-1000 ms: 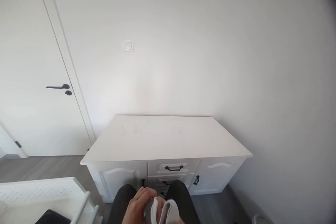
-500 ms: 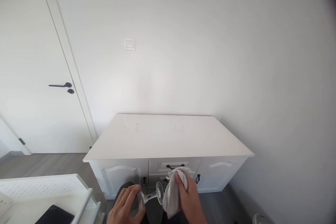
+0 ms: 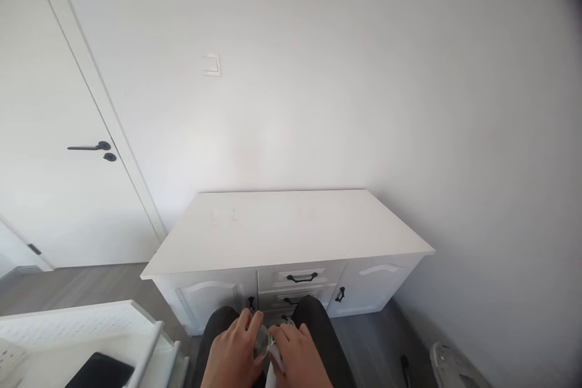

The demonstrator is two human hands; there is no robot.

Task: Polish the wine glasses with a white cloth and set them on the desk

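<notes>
My left hand is closed around the bowl of a clear stemmed glass, low in the middle of the view. Right beside it, my right hand grips a pale cloth at the stem side of the glass. Much of the cloth is hidden under the fingers, and a bit of the clear base shows above them. Both hands are close together over my lap, between dark-trousered knees.
A white cabinet with dark handles stands against the wall ahead. Faint small clear objects or marks are on its top. At lower left, a white cart holds a black flat object. A pale device sits at lower right.
My right hand has moved left, bringing the cloth from beside the glass's base onto its stem side. The hands are now close together. The view has shifted slightly to the right.
</notes>
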